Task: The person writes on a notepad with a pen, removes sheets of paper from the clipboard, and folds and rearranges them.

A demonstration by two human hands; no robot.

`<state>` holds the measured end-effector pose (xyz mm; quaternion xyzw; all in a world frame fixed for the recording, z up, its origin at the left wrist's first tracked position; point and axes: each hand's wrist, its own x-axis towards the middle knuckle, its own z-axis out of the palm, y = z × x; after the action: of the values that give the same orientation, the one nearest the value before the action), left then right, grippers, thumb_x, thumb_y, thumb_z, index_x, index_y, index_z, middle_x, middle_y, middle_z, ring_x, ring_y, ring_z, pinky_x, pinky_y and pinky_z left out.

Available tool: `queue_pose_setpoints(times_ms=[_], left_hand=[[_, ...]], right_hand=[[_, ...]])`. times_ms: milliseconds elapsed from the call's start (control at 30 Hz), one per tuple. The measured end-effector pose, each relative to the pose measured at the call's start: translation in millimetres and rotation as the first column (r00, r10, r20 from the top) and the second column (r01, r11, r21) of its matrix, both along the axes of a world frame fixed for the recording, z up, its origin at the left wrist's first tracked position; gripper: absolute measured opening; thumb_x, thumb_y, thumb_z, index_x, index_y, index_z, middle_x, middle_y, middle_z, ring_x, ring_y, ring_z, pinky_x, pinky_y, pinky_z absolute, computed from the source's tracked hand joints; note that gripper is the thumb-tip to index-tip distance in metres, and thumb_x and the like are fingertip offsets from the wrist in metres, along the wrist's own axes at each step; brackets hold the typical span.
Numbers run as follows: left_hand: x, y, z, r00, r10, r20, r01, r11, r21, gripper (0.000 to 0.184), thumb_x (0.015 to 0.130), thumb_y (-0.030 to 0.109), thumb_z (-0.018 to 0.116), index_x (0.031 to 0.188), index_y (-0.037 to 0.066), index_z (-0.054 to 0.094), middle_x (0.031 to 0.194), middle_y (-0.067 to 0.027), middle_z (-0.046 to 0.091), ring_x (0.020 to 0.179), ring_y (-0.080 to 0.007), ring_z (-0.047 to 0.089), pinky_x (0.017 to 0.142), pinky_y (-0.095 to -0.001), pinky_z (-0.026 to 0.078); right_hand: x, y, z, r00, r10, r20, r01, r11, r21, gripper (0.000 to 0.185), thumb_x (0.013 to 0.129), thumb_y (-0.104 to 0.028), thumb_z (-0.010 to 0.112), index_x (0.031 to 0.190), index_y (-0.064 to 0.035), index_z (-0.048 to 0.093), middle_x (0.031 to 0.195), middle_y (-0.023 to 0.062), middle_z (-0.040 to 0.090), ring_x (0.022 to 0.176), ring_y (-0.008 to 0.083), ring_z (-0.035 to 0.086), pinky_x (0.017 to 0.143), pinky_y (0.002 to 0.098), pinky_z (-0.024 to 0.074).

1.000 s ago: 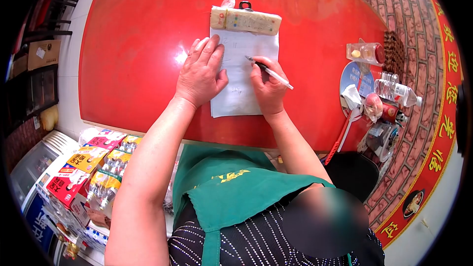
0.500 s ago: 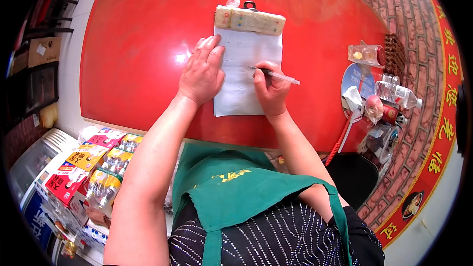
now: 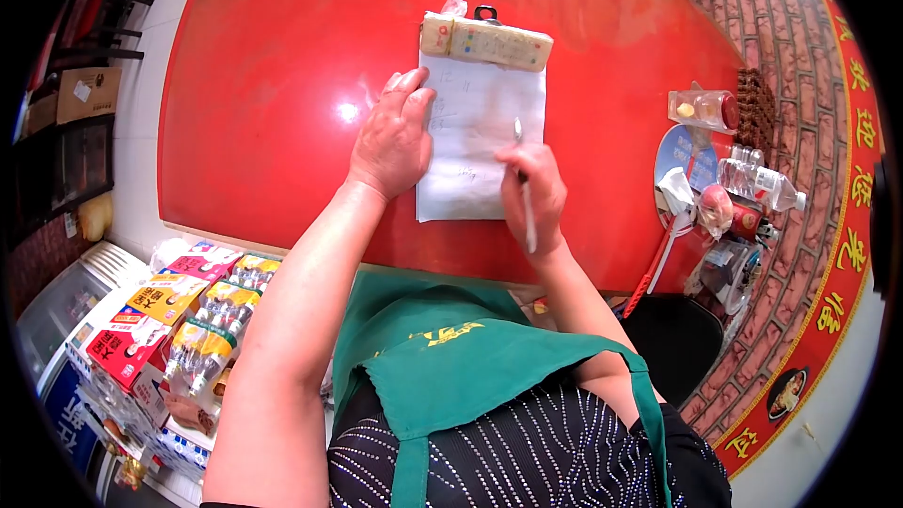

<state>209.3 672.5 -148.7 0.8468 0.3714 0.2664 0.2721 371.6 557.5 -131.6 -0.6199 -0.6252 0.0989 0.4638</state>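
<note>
A clipboard of white paper [image 3: 461, 193] lies on the red table [image 3: 273, 160], with faint handwriting on its top sheet. Along its upper end runs a pale strip [image 3: 503, 44] with small coloured marks, under a black clip [image 3: 485, 12]. My left hand [image 3: 392, 132] rests flat over the paper's left edge, its fingers stretched out. Between the closed fingers of my right hand [image 3: 534, 193] is a pen [image 3: 529, 216], at the sheet's lower right. The pen stands nearly upright in the view and is somewhat blurred; whether it touches the paper I cannot tell.
On the table's right side are a round blue fan [image 3: 685, 155], a plastic bottle [image 3: 762, 183], a clear jar with a red lid [image 3: 701, 109] and a bagged red item [image 3: 714, 208]. Boxes and bottled drinks [image 3: 202, 339] are stacked at lower left. A brick-patterned surface [image 3: 795, 254] borders the right.
My right hand has moved down and slightly right, and the pen has swung from slanting across to nearly upright. My left hand stays on the paper's edge. The whole view has shifted slightly.
</note>
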Motion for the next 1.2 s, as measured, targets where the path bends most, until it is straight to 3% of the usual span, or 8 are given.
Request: queue_pose_setpoints(times_ms=[133, 433, 600, 800, 933, 1067, 1133, 1200], left_hand=[[0.4, 0.1, -1.5, 1.000, -0.002, -0.010, 0.002, 0.999, 0.048, 0.036, 0.067, -0.006, 0.047, 0.103, -0.003, 0.051, 0.122, -0.0194, 0.046, 0.115, -0.0370, 0.042, 0.099, -0.0422, 0.036], [0.6, -1.5, -1.8, 0.999, 0.022, 0.025, -0.023, 0.999, 0.042, 0.032, 0.067, -0.004, 0.047, 0.099, -0.002, 0.053, 0.119, -0.0187, 0.049, 0.114, -0.0366, 0.043, 0.099, -0.0418, 0.036], [-3.7, -2.8, -0.2, 0.999, 0.003, 0.048, -0.006, 0.998, 0.060, 0.032, 0.068, -0.003, 0.047, 0.099, -0.001, 0.053, 0.120, -0.0192, 0.049, 0.114, -0.0366, 0.044, 0.098, -0.0420, 0.037], [-17.7, -23.0, 8.3, 0.958, 0.085, 0.272, -0.043, 0.987, -0.157, 0.035, 0.065, -0.005, 0.047, 0.099, 0.000, 0.053, 0.120, -0.0185, 0.048, 0.113, -0.0360, 0.045, 0.099, -0.0425, 0.035], [-12.4, -42.1, 30.0, 0.961, -0.172, 0.215, 0.175, 0.985, 0.004, 0.032, 0.063, -0.004, 0.053, 0.095, 0.000, 0.056, 0.108, -0.0164, 0.056, 0.106, -0.0329, 0.051, 0.096, -0.0456, 0.035], [-5.3, -32.2, 28.3, 0.973, -0.001, 0.229, 0.073, 0.948, -0.308, 0.013, 0.080, 0.011, 0.063, 0.085, -0.001, 0.062, 0.083, -0.0072, 0.063, 0.079, -0.0198, 0.060, 0.073, -0.0276, 0.046], [-5.7, -19.2, 36.6, 0.885, 0.291, 0.364, 0.103, 0.639, -0.762, 0.023, 0.089, 0.020, 0.055, 0.089, -0.001, 0.064, 0.087, -0.0043, 0.064, 0.079, -0.0117, 0.057, 0.069, -0.0270, 0.047], [-6.1, -8.6, 36.9, 0.845, 0.361, 0.394, 0.090, 0.631, -0.771, 0.029, 0.092, 0.024, 0.052, 0.096, -0.002, 0.063, 0.090, -0.0024, 0.063, 0.078, -0.0058, 0.053, 0.069, -0.0242, 0.045]], right_hand=[[-10.9, -28.9, 23.9, 0.923, 0.309, 0.232, -0.224, 0.917, -0.331, 0.036, 0.066, -0.008, 0.068, 0.100, -0.0096, 0.054, 0.111, 0.0092, 0.056, 0.107, 0.0265, 0.051, 0.094, 0.0400, 0.0385], [-14.5, -28.6, 18.4, 0.790, 0.348, 0.504, -0.161, 0.912, -0.377, 0.032, 0.073, -0.011, 0.061, 0.104, -0.0109, 0.053, 0.113, 0.0098, 0.055, 0.110, 0.0255, 0.050, 0.097, 0.0429, 0.0362], [-4.9, -19.1, 25.0, 0.852, 0.287, 0.438, -0.147, 0.934, -0.326, 0.027, 0.072, -0.005, 0.059, 0.099, -0.0084, 0.055, 0.097, 0.0086, 0.061, 0.099, 0.0241, 0.056, 0.087, 0.0381, 0.0420], [-6.5, -13.0, 28.0, 0.953, 0.161, 0.256, -0.087, 0.957, -0.277, 0.025, 0.071, -0.002, 0.060, 0.095, -0.0066, 0.055, 0.083, 0.0103, 0.062, 0.083, 0.0287, 0.060, 0.075, 0.0387, 0.0463], [-8.7, -13.5, 34.3, 0.979, 0.093, 0.181, -0.037, 0.955, -0.293, 0.023, 0.073, -0.003, 0.060, 0.095, -0.0062, 0.055, 0.082, 0.0114, 0.062, 0.082, 0.0300, 0.059, 0.072, 0.0387, 0.0470], [-3.1, -22.6, 38.6, 0.994, -0.104, -0.043, 0.088, 0.955, -0.283, 0.023, 0.080, -0.003, 0.055, 0.102, -0.0048, 0.054, 0.091, 0.0155, 0.060, 0.086, 0.0301, 0.059, 0.076, 0.0367, 0.0477], [0.3, -25.8, 39.5, 0.963, -0.239, -0.124, 0.215, 0.960, -0.180, 0.023, 0.082, -0.003, 0.053, 0.105, -0.0038, 0.053, 0.094, 0.0173, 0.059, 0.088, 0.0302, 0.058, 0.078, 0.0359, 0.0475], [7.0, -30.3, 42.3, 0.863, -0.410, -0.296, 0.382, 0.912, -0.148, 0.026, 0.083, -0.001, 0.049, 0.108, -0.0021, 0.051, 0.100, 0.0198, 0.057, 0.091, 0.0306, 0.058, 0.082, 0.0345, 0.0465]])
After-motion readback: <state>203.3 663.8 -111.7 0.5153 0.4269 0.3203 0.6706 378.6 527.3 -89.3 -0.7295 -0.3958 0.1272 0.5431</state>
